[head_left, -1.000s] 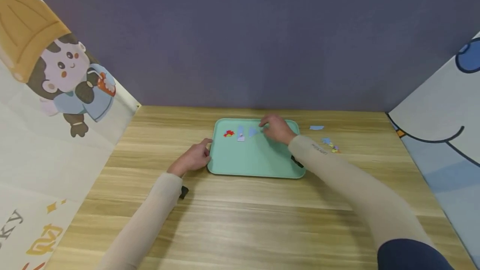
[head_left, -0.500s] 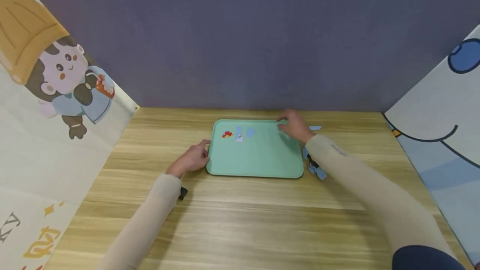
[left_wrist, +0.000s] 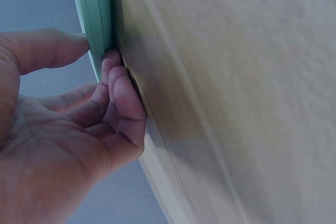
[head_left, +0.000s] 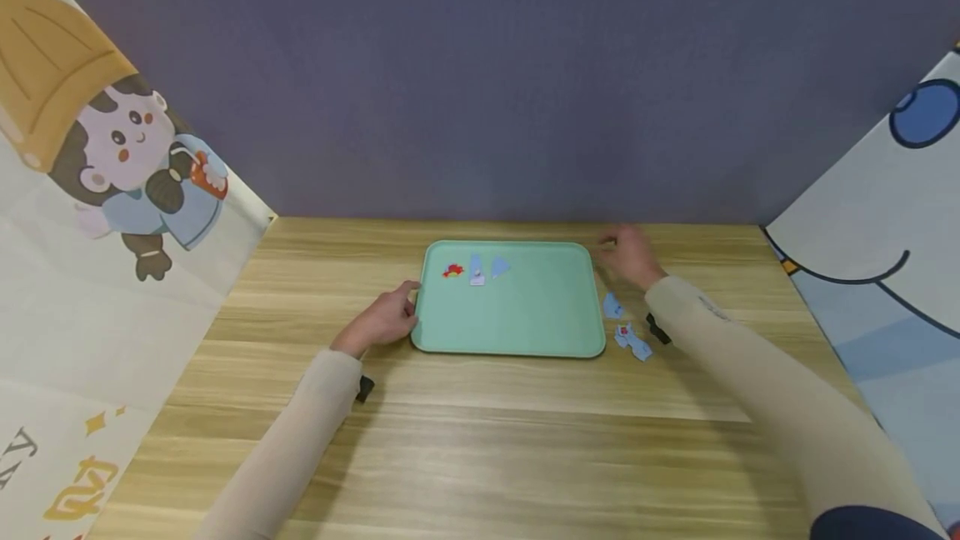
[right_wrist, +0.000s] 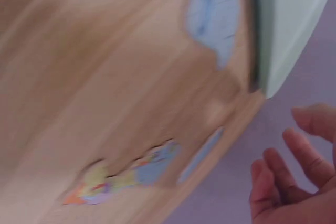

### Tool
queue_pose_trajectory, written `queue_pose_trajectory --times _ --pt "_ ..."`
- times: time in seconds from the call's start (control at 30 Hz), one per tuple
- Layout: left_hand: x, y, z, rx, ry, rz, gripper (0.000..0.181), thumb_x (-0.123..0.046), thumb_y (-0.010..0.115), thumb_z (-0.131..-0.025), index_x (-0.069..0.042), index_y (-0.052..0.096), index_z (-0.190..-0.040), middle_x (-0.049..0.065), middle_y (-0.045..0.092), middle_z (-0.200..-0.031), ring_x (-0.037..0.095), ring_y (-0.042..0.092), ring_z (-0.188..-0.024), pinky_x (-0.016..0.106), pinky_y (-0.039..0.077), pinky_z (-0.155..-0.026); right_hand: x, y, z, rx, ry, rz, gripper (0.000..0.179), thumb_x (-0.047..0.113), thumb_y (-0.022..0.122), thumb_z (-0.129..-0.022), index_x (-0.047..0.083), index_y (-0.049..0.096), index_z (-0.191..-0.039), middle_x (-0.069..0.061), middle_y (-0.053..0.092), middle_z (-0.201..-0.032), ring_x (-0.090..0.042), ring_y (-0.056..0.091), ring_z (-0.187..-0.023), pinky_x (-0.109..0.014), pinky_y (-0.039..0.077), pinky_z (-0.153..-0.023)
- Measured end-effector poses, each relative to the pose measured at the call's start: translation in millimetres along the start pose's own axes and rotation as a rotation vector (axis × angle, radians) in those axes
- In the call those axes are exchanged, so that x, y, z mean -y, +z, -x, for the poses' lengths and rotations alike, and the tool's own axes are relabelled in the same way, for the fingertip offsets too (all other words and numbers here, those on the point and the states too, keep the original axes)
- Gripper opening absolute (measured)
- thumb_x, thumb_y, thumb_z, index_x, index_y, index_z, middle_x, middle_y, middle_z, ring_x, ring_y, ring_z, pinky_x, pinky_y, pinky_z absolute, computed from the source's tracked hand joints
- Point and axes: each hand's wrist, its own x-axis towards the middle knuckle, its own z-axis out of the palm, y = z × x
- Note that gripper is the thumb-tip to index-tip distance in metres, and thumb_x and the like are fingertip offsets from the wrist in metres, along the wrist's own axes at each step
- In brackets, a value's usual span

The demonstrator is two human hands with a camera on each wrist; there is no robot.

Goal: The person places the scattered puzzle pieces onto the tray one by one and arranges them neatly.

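A mint-green tray (head_left: 517,319) lies on the wooden table. At its left rim, my left hand (head_left: 381,320) holds the edge, the thumb on one side and the fingers curled against the other in the left wrist view. My right hand (head_left: 634,257) hovers beside the tray's far right corner, fingers loosely bent and holding nothing. Inside the tray lie three flat cutouts: a red one (head_left: 453,271), a light blue strip with a whitish end (head_left: 477,272) and a blue triangle (head_left: 500,266). A blue flat piece (head_left: 612,305) and a bow-shaped blue piece (head_left: 634,342) lie right of the tray.
In the right wrist view, a multicoloured jagged piece (right_wrist: 152,169) and a thin blue strip (right_wrist: 201,154) lie near the table's edge. A dark wall (head_left: 517,82) rises behind the table (head_left: 480,440), with printed panels left and right.
My right hand has moved right, from over the tray to beyond its right rim, uncovering the blue pieces there. My left hand stays at the left rim.
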Motion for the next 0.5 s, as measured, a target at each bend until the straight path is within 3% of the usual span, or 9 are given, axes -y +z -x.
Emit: queue_pose_trajectory --times 0.2,0.37,0.5 --pt "-0.3 -0.9 2.3 0.0 0.008 0.001 0.059 -0.006 0.055 -0.091 0.001 0.028 -0.144 0.012 0.06 -0.097 0.021 0.056 -0.082 0.037 0.048 -0.074 -18 -2 6.0 -0.054 0.077 0.107 0.035 0.01 0.067 -0.084 -0.014 0.062 -0.11 -0.031 0.059 -0.11 -0.045 0.053 -0.104 -0.051 0.041 -0.09" --pt "3.3 -0.3 3.6 0.007 0.016 0.005 0.06 -0.006 0.055 -0.091 0.0 0.028 -0.144 0.012 0.06 -0.097 0.021 0.056 -0.082 0.036 0.048 -0.074 -23 -5 10.7 0.07 0.189 0.28 0.048 0.024 0.064 -0.086 -0.015 0.058 -0.114 -0.031 0.056 -0.115 -0.048 0.045 -0.11 -0.055 0.025 -0.101" --pt "4.8 -0.3 4.8 0.008 0.024 0.008 0.06 -0.007 0.055 -0.091 0.0 0.028 -0.144 0.012 0.06 -0.098 0.021 0.056 -0.083 0.036 0.048 -0.074 -25 -5 12.6 0.142 0.241 0.358 0.057 0.032 0.061 -0.088 -0.018 0.056 -0.115 -0.036 0.052 -0.116 -0.051 0.041 -0.111 -0.058 0.022 -0.101"
